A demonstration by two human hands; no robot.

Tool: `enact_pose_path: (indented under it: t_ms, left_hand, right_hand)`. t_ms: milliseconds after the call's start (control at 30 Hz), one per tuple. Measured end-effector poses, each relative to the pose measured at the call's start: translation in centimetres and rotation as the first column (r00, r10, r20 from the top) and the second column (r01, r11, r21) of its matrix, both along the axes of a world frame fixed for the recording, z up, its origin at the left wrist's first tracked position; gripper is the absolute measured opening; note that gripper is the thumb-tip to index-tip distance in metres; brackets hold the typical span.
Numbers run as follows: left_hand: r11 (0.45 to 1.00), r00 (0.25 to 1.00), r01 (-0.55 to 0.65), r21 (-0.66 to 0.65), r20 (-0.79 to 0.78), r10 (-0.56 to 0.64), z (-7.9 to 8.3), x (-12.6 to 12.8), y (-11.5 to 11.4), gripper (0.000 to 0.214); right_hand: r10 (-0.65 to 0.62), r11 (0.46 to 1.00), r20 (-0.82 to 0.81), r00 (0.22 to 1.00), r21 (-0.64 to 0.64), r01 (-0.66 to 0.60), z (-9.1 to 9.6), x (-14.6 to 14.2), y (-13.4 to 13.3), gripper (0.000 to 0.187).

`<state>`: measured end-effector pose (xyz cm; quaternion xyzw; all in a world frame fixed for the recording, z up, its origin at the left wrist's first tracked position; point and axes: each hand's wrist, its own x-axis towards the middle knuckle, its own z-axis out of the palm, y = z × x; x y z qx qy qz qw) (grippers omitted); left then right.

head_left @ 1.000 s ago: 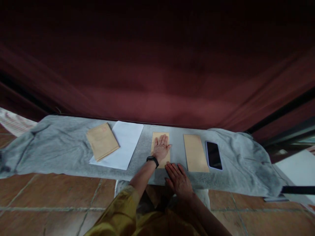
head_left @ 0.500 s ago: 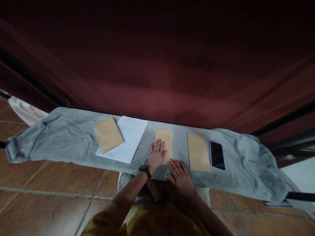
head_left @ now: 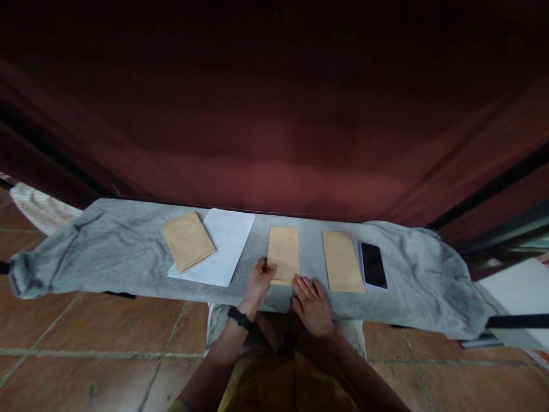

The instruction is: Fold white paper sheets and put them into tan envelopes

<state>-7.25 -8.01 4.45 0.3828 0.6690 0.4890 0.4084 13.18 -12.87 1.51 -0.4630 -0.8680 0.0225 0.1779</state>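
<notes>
Two hands meet at the near end of a brown envelope (head_left: 283, 252) lying at the centre of the frame, on a bench draped in grey cloth (head_left: 86, 257). The envelope's long axis runs up the frame, away from the person, so both hands sit just below its short near edge. The left hand (head_left: 261, 278), a dark band at its wrist, is curled against the lower left corner and touches it. Whether its grip has closed on the paper cannot be told from this view. The right hand (head_left: 313, 298) lies flat and released on the cloth, with spread fingertips (head_left: 300, 282) at the lower right corner. Neither hand is clearly the nearer.

Just to the right lies a second envelope (head_left: 342, 261), parallel to the first, then a dark phone (head_left: 373, 265). Towards the left of the frame a stack of envelopes (head_left: 187, 241) rests askew on a white sheet (head_left: 227, 240). A maroon curtain (head_left: 274, 143) fills the upper frame, and tiled floor (head_left: 86, 343) shows below.
</notes>
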Motion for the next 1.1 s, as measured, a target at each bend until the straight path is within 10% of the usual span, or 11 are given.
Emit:
enact_pose_path:
  t_ms: [367,500,600,767,867,967,1033,1100]
  left_hand:
    - [0.993,0.969,0.092,0.069,0.224,-0.105,3.0,2.8,-1.4,0.049]
    - [0.999,0.949,0.032,0.011,0.313,-0.034,2.9,3.9,-2.1,0.058]
    - [0.999,0.942,0.015,-0.052,0.336,0.004,1.4,4.4,-2.5,0.073]
    - [0.994,0.96,0.098,-0.049,0.266,-0.081,-0.8,4.6,-2.1,0.079]
    - [0.99,0.982,0.134,-0.053,0.138,-0.126,-1.4,3.9,-1.8,0.073]
    - [0.983,0.986,0.164,-0.085,0.032,-0.162,-1.6,3.2,-1.8,0.065]
    - [0.976,0.977,0.19,-0.102,-0.078,-0.198,-1.5,2.9,-1.9,0.06]
    - [0.966,0.953,0.228,-0.122,-0.178,-0.247,-1.4,2.8,-2.0,0.054]
  right_hand:
    - [-0.28,0.959,-0.361,0.89,-0.148,0.241,0.7,-3.0,1.3,0.041]
    - [-0.512,0.841,-0.759,0.401,-0.539,0.054,1.2,-3.2,2.5,0.023]
    - [-0.683,0.709,-0.73,0.028,-0.672,-0.216,1.1,-3.6,2.2,0.02]
    - [-0.77,0.611,-0.631,-0.091,-0.689,-0.389,1.0,-4.0,0.6,0.027]
    - [-0.839,0.476,-0.542,-0.041,-0.696,-0.537,1.5,-3.3,0.0,0.031]
    - [-0.853,0.313,-0.493,0.171,-0.745,-0.589,2.0,-2.1,-0.3,0.039]
    - [-0.8,0.328,-0.509,0.318,-0.815,-0.478,2.0,-1.2,-0.5,0.043]
    - [-0.73,0.451,-0.545,0.412,-0.837,-0.309,1.8,-0.3,-0.6,0.045]
